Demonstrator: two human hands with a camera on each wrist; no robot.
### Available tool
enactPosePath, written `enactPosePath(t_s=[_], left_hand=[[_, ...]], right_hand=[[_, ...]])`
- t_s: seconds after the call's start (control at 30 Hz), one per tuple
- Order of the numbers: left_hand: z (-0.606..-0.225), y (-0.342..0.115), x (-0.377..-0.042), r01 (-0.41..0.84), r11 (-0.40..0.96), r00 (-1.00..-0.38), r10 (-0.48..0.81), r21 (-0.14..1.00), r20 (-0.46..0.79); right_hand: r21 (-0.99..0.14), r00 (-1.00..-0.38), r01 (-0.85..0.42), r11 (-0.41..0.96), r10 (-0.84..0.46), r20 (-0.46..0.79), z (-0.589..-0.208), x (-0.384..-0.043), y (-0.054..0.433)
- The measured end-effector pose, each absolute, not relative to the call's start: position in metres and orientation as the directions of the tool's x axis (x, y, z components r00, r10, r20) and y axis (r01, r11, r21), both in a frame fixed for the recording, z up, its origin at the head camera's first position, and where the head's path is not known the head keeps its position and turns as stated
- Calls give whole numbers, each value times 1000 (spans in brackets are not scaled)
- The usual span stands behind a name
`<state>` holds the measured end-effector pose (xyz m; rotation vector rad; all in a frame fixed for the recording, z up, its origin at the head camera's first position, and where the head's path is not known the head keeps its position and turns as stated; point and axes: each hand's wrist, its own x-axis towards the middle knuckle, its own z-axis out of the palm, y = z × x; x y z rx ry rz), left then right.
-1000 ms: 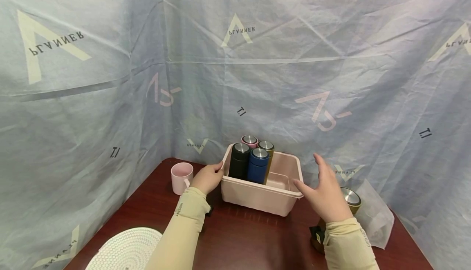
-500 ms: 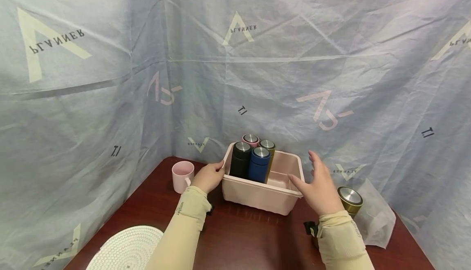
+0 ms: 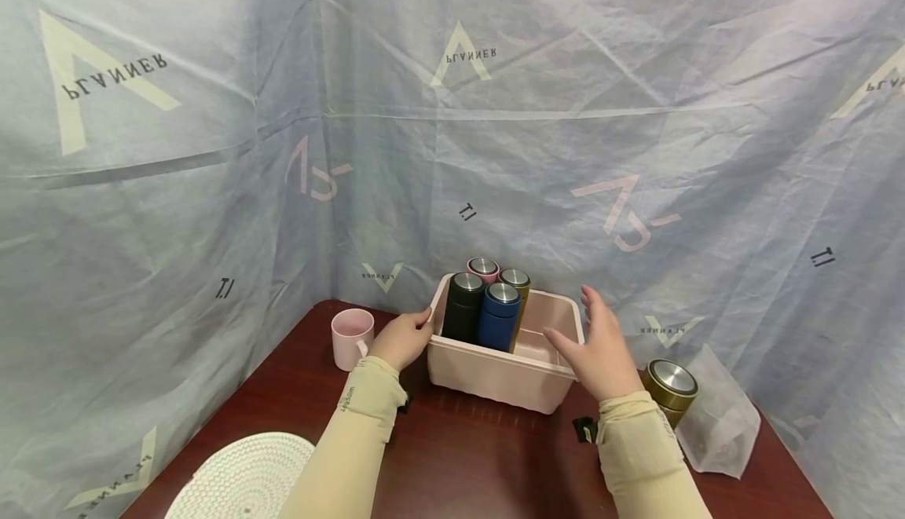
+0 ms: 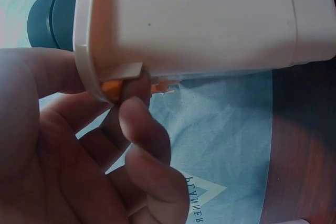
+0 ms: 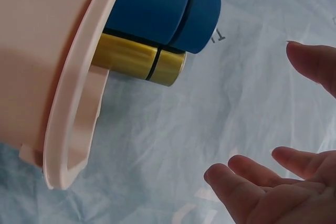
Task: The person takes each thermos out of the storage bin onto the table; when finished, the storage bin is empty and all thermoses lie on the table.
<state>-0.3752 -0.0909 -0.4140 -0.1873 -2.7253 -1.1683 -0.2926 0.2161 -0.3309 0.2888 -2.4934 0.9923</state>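
Observation:
A pale pink plastic bin (image 3: 495, 381) stands on the table, with a black flask (image 3: 463, 315), a blue flask (image 3: 498, 323), a gold flask (image 3: 525, 299) and a pink flask (image 3: 483, 266) upright in its left part. My left hand (image 3: 401, 341) grips the bin's left rim; in the left wrist view its thumb lies over the rim and fingers (image 4: 144, 124) curl beneath the lip. My right hand (image 3: 601, 354) is held over the bin's right end, thumb and fingers spread, holding nothing. In the right wrist view a gap shows between that hand and the rim (image 5: 73, 93).
A pink mug (image 3: 351, 338) stands left of the bin. At front left lies a round white woven mat (image 3: 243, 476). Another gold flask (image 3: 670, 385) stands right of my right wrist, beside a translucent white bag (image 3: 721, 417). Printed cloth (image 3: 523, 150) hangs behind the table.
My right hand has moved left, toward the bin's right end, uncovering more of the gold flask beside the bag. My left hand keeps its grip on the rim.

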Motion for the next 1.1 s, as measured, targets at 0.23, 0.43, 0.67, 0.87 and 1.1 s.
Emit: enactPosePath(t_s=[0.23,0.43,0.67,0.87,1.1], left_hand=[[-414,-92,-376,188,692,-977,56,697,207],[-415,-93,-377,188,685,-976,52,704,210],[-414,-92,-377,192,690,-976,61,698,208],[-412,-92,-376,189,683,-977,58,706,206],[-414,-94,-378,204,678,-974,66,707,217]], right_hand=[[-640,-894,-346,686,-33,447,-336,-303,208],[-652,-899,-352,671,-48,435,-340,-308,202],[-648,-901,-350,677,-55,430,-343,-316,197],[-648,-911,-340,681,-68,407,-345,-321,195],[-636,-922,-312,706,-64,381,-341,-328,189]])
